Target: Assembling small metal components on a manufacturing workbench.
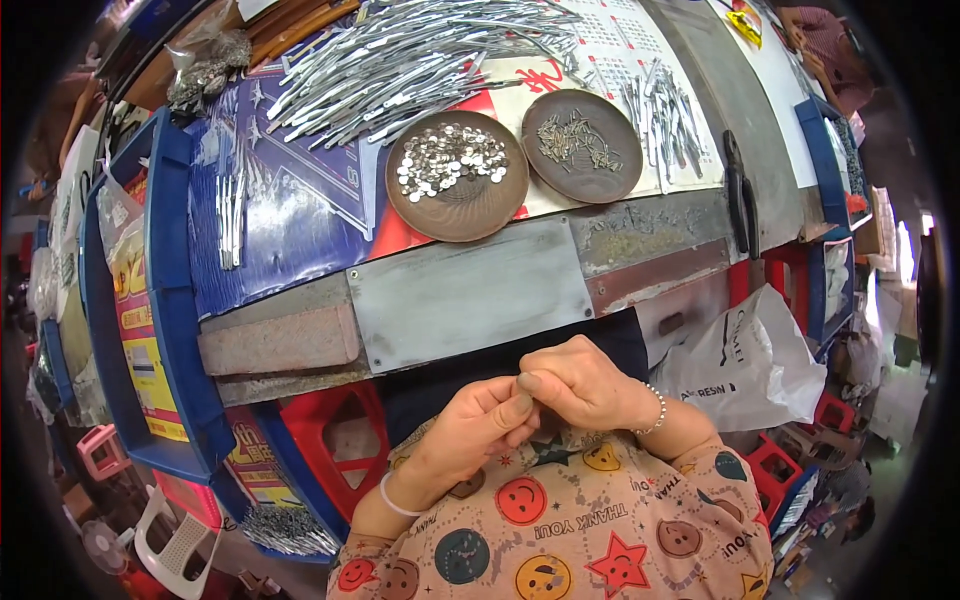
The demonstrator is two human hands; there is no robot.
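My left hand and my right hand meet in front of my body, just below the bench's near edge. Thumbs and fingers are pinched closed and touch each other; whatever lies between them is hidden or too small to name. Beyond them, a grey metal plate is fixed to the bench edge. Behind it stands a round brown dish with many small shiny discs. Touching its right side, a second brown dish holds thin brassy pins.
A big heap of silvery metal strips covers the far bench, with smaller groups of strips at right and strips at left. Dark-handled pliers lie at the right. Blue trays flank the bench; a white plastic bag hangs right.
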